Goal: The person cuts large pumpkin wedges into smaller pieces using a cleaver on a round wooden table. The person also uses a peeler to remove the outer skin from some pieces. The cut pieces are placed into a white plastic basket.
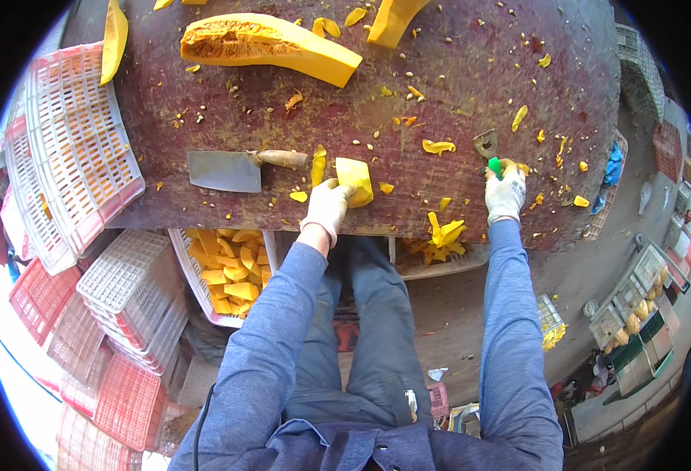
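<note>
My left hand [326, 207], in a white work glove, grips a peeled chunk of yellow pumpkin [356, 183] at the near edge of the table. Farther right, my gloved right hand [505, 191] is closed around the green handle of a peeler [487, 145], its metal head pointing away from me over the tabletop. To the left of the chunk lies a cleaver [226, 172] with a wooden handle; a strip of pumpkin [318, 166] sits between them. Across the board rests a long halved pumpkin [269, 47] with its seed hollow exposed.
Seeds and peel scraps litter the worn dark-red tabletop [381, 112]. Below its edge stand a crate of pumpkin pieces [228, 271] and a container with peelings [440, 238]. Stacked plastic crates [127, 277] crowd the left. A cart [628, 300] is on the floor at right.
</note>
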`<state>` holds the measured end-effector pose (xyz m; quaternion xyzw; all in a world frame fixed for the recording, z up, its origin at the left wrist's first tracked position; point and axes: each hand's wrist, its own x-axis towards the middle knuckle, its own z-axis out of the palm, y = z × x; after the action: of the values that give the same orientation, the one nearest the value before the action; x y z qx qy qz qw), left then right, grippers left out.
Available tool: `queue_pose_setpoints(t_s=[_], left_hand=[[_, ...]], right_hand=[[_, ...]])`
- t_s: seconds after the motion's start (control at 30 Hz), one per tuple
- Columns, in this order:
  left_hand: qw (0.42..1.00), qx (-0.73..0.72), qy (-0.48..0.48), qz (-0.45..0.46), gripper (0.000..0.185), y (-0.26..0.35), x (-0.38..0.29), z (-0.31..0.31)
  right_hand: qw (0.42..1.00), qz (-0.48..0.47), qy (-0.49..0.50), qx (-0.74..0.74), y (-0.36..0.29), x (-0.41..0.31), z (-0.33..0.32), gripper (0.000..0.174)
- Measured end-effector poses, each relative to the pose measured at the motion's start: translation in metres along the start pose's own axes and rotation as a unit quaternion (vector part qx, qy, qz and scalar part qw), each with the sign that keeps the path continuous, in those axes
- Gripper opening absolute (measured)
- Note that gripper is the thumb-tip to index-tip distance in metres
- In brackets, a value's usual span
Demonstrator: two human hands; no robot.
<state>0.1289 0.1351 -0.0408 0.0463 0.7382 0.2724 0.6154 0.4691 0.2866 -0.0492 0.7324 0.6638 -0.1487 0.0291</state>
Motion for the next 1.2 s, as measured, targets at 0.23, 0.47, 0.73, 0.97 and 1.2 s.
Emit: queue_pose_setpoints(t_s=[0.23,0.47,0.73,0.97,1.2], left_hand=[[0.996,-0.082,-0.023,0.027,0.038,-0.015,0.012,-0.009],[0.998,0.023,-0.031,0.049,0.039,-0.006,0.004,-0.01],[0.998,-0.053,-0.002,0.028,0.035,-0.007,0.0,-0.002],[0.995,-0.095,0.038,-0.005,0.035,-0.006,0.01,-0.004],[0.993,-0.083,0.071,0.045,0.036,-0.009,0.008,0.011]], right_hand=[[0.985,0.019,-0.082,0.153,-0.033,-0.033,-0.008,0.039],[0.898,-0.091,-0.312,0.298,-0.091,-0.112,0.006,0.045],[0.868,-0.09,-0.407,0.268,-0.131,-0.113,0.035,0.044],[0.855,-0.117,-0.435,0.255,-0.132,-0.101,0.036,0.048],[0.877,-0.142,-0.41,0.206,-0.112,-0.102,0.044,0.042]])
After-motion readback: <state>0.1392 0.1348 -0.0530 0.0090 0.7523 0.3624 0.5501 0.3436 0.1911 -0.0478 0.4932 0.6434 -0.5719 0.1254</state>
